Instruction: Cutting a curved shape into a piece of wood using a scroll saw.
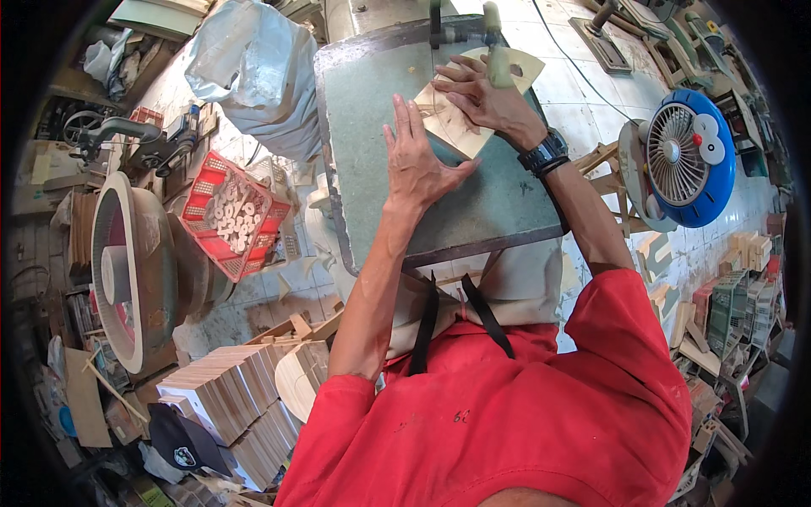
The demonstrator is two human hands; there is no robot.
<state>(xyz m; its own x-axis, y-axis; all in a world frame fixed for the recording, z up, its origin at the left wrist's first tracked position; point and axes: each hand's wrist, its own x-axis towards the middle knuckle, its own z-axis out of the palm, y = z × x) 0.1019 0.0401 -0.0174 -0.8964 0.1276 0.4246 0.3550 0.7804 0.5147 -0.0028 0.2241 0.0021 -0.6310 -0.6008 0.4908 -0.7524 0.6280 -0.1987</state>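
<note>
A pale, flat wooden piece with a small dark hole lies on the far right part of a grey-green machine table. My right hand presses flat on it with fingers spread, a black watch on its wrist. My left hand is open at the piece's near left side, fingers stretched forward and thumb reaching toward its near corner. Whether the left fingertips touch the wood is hard to tell. A dark upright machine part and a blurred, rounded part stand over the far edge, the latter hiding some wood.
Left of the table are a plastic-wrapped bundle, a red crate of small pale pieces and a large wheel-shaped machine. Stacked boards and a dark cap sit nearer. A blue fan stands right.
</note>
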